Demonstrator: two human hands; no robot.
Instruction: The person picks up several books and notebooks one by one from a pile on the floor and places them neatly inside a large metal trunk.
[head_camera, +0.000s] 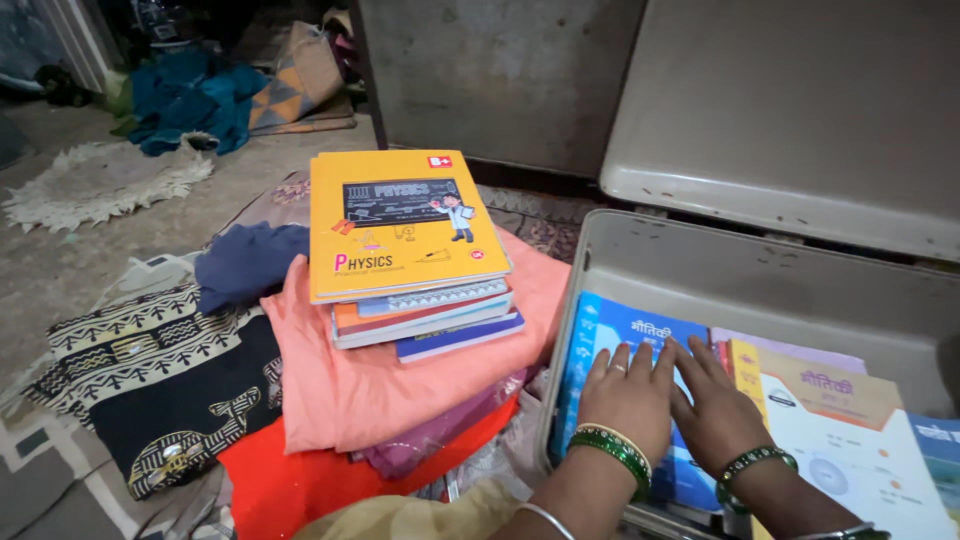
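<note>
At the far left, a pale fringed mat (95, 182) is seen on the bare floor (60, 270), and behind it a heap of blue cloth (185, 100) is left in the dim corner. Nearer, a black cloth with cream patterns (165, 380) is spread out, with a dark blue garment (245, 262) beside it. Next, folded clothes are piled: a peach cloth (350, 385) on top, purple and bright orange-red fabric under it. On this soft pile a stack of books is set, topped by a yellow hardcover book (400, 225) lying flat, with thinner notebooks beneath. To the right, a grey metal trunk (750, 275) is opened, its lid (800, 120) leaned back. Inside it, a blue paperback book (615, 345) is laid flat near the left wall, beside other paperbacks in yellow and white. The left hand (625, 395) is rested flat on the blue cover with fingers spread a little, holding nothing; the right hand (715, 400) is pressed flat just beside it, touching it, also with nothing gripped. Green bangles are worn on both wrists. The blue book is judged to be light and thin, somewhat bendable, with a glossy cover that may slip; it would be best taken by the spine or a free edge, with support given under it. The room is poorly lit and the floor looks rough and dusty.
</note>
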